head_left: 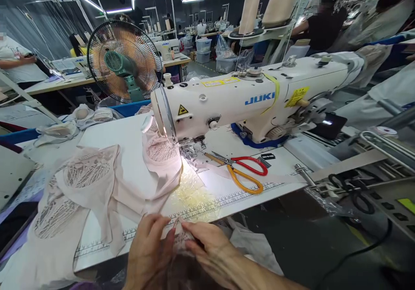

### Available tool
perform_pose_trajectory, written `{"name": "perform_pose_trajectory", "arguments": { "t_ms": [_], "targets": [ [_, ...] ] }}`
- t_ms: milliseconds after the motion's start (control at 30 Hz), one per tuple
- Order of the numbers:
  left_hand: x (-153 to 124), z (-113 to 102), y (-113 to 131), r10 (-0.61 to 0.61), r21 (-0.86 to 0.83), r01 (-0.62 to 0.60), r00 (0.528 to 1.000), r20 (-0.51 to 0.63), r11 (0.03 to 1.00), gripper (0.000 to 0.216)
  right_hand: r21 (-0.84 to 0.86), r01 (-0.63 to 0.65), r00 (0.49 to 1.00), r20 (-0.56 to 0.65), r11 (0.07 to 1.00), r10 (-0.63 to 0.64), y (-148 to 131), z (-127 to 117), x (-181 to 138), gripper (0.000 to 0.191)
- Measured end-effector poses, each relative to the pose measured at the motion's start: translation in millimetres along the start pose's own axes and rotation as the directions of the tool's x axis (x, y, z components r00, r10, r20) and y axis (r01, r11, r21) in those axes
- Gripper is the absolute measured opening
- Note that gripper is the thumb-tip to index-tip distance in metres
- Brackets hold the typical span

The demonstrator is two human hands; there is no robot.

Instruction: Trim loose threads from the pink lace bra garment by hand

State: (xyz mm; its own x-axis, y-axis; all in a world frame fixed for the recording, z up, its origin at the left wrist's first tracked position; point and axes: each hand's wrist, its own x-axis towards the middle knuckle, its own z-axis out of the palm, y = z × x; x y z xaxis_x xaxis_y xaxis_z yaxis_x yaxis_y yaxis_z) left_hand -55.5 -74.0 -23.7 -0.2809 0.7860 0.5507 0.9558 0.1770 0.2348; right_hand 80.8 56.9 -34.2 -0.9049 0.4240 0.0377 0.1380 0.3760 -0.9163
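Observation:
At the front edge of the white sewing table, my left hand (149,240) and my right hand (212,244) are close together, fingers pinched on a small pale pink lace piece (181,237). Most of that piece is covered by my fingers. Beyond them, a pale pink bra part (162,151) with a lace cup lies under the head of the white sewing machine (223,95). Its band runs left over the table to further lace-cup bra pieces (87,173), which hang over the left edge.
Scissors with one red and one orange handle (248,180) lie right of the needle area, near a black razor blade (267,156). A printed ruler (227,203) follows the table's front edge. A fan (125,63) stands behind; a dark phone (17,227) lies left. Other people sit farther back.

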Motion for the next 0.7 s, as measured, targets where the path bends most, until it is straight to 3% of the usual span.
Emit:
{"name": "perform_pose_trajectory", "arguments": {
  "t_ms": [100,167,267,500,700],
  "targets": [
    [-18,-5,4,0.189,0.051,-0.189,0.982,0.009,0.981,0.025,-0.032,-0.033,0.999,0.024,0.999,0.034,-2,0,-1,0.041],
    [-23,-5,5,0.313,0.141,-0.322,0.946,0.084,0.936,0.029,-0.050,-0.061,0.997,0.047,0.997,0.063,-3,1,-2,0.042],
    [-24,-4,1,0.393,0.208,-0.436,0.893,0.218,0.875,0.032,-0.045,-0.085,0.995,0.044,0.995,0.087,-5,3,-2,0.041],
    [-32,-9,-14,0.292,0.086,-0.330,0.909,0.297,0.940,0.045,-0.042,-0.054,0.998,0.030,0.998,0.055,-6,10,0,0.037],
    [-35,-4,-28,0.358,0.020,-0.365,0.921,0.152,0.931,0.053,-0.023,-0.055,0.997,0.059,0.998,0.056,-16,12,4,0.043]
  ]
}}
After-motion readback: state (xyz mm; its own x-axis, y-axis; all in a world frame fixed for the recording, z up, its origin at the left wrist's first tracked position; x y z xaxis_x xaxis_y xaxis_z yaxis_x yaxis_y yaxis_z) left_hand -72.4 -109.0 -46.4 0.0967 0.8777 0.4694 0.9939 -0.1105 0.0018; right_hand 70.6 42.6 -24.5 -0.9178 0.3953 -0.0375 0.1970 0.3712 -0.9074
